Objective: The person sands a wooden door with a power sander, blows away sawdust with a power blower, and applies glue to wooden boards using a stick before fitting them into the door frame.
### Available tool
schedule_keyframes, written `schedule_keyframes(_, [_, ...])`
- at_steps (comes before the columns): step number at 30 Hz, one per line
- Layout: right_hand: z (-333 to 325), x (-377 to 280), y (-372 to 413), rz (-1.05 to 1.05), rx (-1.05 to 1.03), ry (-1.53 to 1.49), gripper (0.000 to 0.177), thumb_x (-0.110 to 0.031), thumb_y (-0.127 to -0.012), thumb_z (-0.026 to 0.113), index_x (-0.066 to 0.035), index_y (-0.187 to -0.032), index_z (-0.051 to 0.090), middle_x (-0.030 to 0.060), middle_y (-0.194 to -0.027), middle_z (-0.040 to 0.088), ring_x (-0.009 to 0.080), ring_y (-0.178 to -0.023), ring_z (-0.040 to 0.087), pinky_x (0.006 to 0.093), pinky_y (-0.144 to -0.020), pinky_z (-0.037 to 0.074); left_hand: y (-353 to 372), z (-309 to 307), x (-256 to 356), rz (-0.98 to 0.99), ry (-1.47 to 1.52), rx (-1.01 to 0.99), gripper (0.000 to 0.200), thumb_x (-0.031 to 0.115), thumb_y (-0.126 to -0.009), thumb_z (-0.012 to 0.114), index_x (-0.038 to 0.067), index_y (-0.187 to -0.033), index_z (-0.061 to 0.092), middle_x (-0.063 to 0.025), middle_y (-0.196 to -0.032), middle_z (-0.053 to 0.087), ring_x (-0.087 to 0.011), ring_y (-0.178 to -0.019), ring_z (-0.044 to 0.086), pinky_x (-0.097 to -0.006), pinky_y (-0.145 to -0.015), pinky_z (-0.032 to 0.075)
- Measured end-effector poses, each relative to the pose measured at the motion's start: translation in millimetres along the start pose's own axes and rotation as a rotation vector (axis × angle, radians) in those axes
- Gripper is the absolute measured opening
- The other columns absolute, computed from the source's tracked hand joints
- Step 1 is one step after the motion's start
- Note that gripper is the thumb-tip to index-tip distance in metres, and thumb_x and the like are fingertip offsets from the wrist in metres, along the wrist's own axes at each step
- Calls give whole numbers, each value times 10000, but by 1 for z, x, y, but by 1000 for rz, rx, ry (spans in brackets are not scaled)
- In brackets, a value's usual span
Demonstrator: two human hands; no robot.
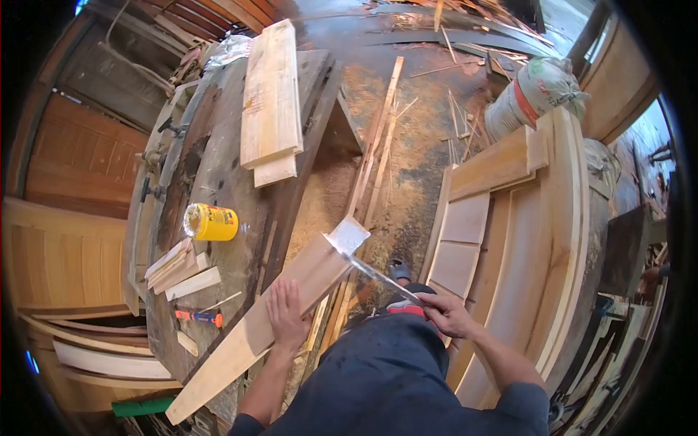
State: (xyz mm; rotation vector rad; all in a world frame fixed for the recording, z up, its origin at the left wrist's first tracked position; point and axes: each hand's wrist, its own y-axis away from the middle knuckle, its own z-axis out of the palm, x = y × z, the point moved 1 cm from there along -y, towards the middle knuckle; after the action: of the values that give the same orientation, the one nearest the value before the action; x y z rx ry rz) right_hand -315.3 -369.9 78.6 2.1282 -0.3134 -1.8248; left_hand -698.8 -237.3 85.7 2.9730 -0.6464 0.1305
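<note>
A long wooden board (251,320) lies slantwise over the near edge of the workbench, and its far end has a narrower tongue (349,234) coated in something white and wet. My left hand (287,316) rests on the board's face, fingers stretched out flat. In my right hand (445,314), closed at the right of my lap, is a long thin stick (385,279) smeared with white. The stick's tip meets the tongue's near edge. On the bench, left of the board, a yellow tub (212,222) lies on its side with white residue round its mouth.
The dark workbench (233,254) carries stacked planks (270,98), small wood offcuts (182,269) and an orange-and-blue handled tool (198,317). To my right stands a panelled wooden door frame (563,218). Long strips (378,145) lie on the sawdust-covered floor, with a filled sack (534,98) beyond.
</note>
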Motion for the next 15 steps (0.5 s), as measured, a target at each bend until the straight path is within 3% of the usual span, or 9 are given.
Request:
schedule_keyframes(3, [9,2,-6,17,89,-164,337,-46,-1006,570,-56,-1337,632,28,-968,697,96,-746,602,241,-705,508,-23,-43,-15,70,228,-115,926,199,-672,774,49,-1511,410,-232,-1530,433,-411,-1418,415,-503,-1154,360])
schedule_keyframes(5, [9,-21,-9,-74,169,-237,356,-52,-995,539,-38,-1344,610,11,-791,631,72,-662,557,233,-589,458,-32,-76,-38,69,396,-219,899,243,-660,796,23,-1466,464,-249,-1442,533,-393,-1340,519,-448,-1106,431])
schedule_keyframes(6, [9,-7,-12,-77,205,-206,357,-46,-999,535,-30,-1349,601,10,-783,621,61,-642,533,223,-566,436,-35,-88,-39,-6,399,-281,811,306,-703,789,-5,-1401,517,-241,-1309,635,-398,-1191,625,-446,-1002,504])
schedule_keyframes(7, [4,13,-14,-80,241,-176,358,-41,-1002,531,-22,-1355,592,9,-775,611,50,-621,509,213,-543,414,-35,-94,-36,-61,391,-172,756,344,-674,850,23,-1304,581,-210,-1117,697,-381,-1045,678,-446,-889,541])
schedule_keyframes(9, [0,46,-21,-218,238,-235,400,-51,-1018,532,-29,-1418,525,6,-740,581,52,-575,486,199,-492,386,-33,-71,-41,-61,155,205,686,525,-720,832,30,-1148,626,-200,-995,694,-380,-933,691,-465,-831,550])
schedule_keyframes(11, [4,36,-23,-171,304,-227,412,-36,-1031,510,-42,-1443,508,22,-768,588,42,-573,463,199,-492,369,-34,-68,-38,-157,136,185,694,695,-766,738,43,-971,620,-189,-891,675,-382,-839,688,-497,-782,551])
schedule_keyframes(14, [2,49,-40,-258,342,-258,428,-41,-1046,494,-49,-1474,472,28,-783,586,42,-559,450,191,-474,356,-33,-68,-46,-122,208,196,781,803,-747,671,33,-857,608,-205,-897,693,-389,-846,695,-508,-762,549])
schedule_keyframes(15, [3,35,-40,-261,342,-219,423,-45,-1049,494,-47,-1471,475,25,-779,579,39,-554,438,188,-471,349,-32,-86,-47,-159,234,57,801,816,-737,666,26,-864,628,-210,-905,701,-388,-861,697,-504,-772,549])
